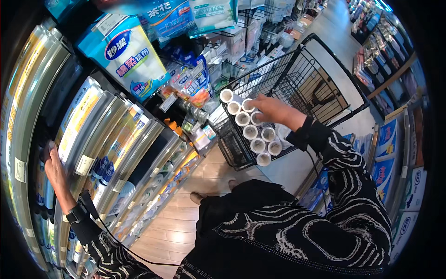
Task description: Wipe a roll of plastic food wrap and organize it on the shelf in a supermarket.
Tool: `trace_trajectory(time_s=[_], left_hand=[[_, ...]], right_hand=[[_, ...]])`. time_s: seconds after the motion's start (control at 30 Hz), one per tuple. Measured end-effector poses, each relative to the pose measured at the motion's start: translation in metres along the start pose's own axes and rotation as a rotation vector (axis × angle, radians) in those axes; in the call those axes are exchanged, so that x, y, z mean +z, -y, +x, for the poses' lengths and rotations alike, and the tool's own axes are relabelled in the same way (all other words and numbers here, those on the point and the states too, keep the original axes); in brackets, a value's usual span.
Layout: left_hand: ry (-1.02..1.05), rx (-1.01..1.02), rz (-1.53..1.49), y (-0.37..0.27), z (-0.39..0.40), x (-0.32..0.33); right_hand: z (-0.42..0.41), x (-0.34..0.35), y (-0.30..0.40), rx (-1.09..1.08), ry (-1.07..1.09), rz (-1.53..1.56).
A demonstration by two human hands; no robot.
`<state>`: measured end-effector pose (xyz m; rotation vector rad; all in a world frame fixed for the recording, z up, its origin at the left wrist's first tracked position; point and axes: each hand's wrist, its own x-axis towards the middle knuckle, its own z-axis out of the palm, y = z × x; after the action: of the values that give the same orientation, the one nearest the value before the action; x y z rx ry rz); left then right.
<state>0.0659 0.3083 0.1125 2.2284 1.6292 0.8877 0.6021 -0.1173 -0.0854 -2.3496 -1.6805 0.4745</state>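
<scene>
My right hand (275, 111) is at the shopping cart (313, 62), its fingers curled against the end of a white roll (247, 105). Several more hollow-ended white rolls (250, 132) stand bunched beside it at the near end of the black wire cart, open ends facing up. On the left, my left hand (55, 171) reaches into a dark gap on a store shelf (115, 115), its thumb near the shelf edge. The fingertips are hidden there, beside packaged rolls (41, 188) in blue and yellow wrapping.
Packs of cleaning cloths (125, 57) hang above the shelf, and bagged goods (191, 82) hang near the cart. Boxed goods (385, 167) line the right side. A thin black cable (132, 253) runs from my left wrist across my front. The floor (170, 226) is wood-patterned.
</scene>
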Motion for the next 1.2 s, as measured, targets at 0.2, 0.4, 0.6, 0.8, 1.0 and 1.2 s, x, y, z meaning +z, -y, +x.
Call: trace_trajectory(time_s=[0.2, 0.4, 0.6, 0.8, 1.0, 1.2], left_hand=[[-0.083, 0.142, -0.016, -0.012, -0.011, 0.005], [-0.1, 0.139, 0.007, -0.009, -0.008, 0.005], [-0.085, 0.118, 0.043, -0.006, -0.007, 0.004], [-0.103, 0.111, 0.076, -0.008, -0.005, 0.007], [-0.151, 0.16, 0.043, -0.023, -0.015, 0.01], [-0.143, 0.148, -0.004, -0.029, -0.025, 0.004]], right_hand=[[-0.007, 0.025, -0.016, 0.031, -0.014, -0.046], [-0.02, 0.015, -0.025, 0.066, 0.023, 0.046], [-0.011, -0.007, -0.011, 0.156, 0.135, 0.03], [-0.022, -0.049, -0.013, 0.158, -0.223, 0.04], [-0.05, -0.14, 0.0, 0.161, -0.711, 0.313], [-0.063, -0.193, 0.027, 0.009, -0.893, 0.977]])
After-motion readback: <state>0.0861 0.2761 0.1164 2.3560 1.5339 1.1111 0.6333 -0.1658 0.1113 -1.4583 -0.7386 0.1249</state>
